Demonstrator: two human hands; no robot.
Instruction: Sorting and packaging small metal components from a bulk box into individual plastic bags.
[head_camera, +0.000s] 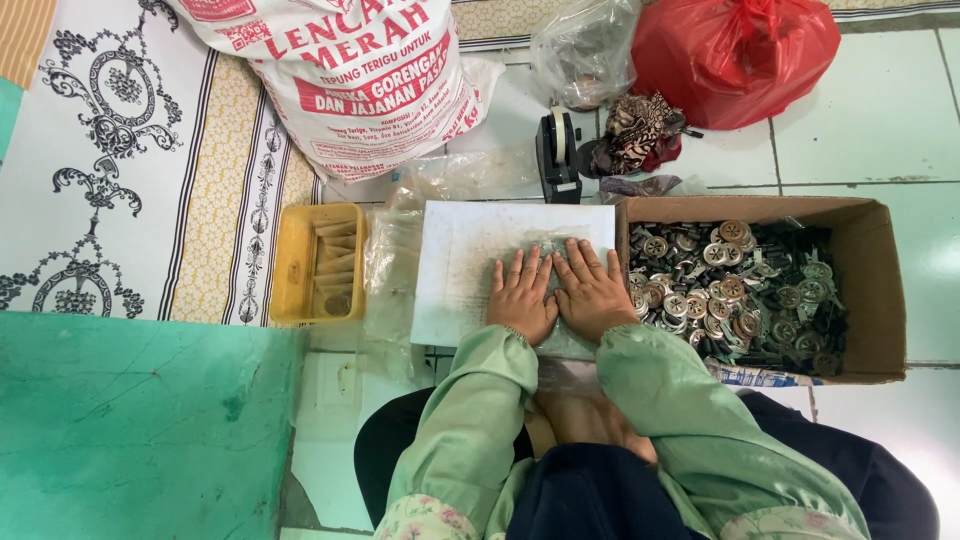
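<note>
Both hands, left (522, 295) and right (592, 292), fingers flat, gripping nothing, pressing a clear packet (540, 246) on white board (455, 280); cardboard box (880, 290) of metal buttons (735, 290) remaining full

There was only the one camera, worn on my head, and it looked almost straight down from just above my lap. My left hand (522, 293) and right hand (592, 290) sat near the middle of the frame, close below it, fingers away from me. Its view reached the box (880, 300) right of my hands, the tray (290, 262) left of them, and the sack (350, 80) beyond.
</note>
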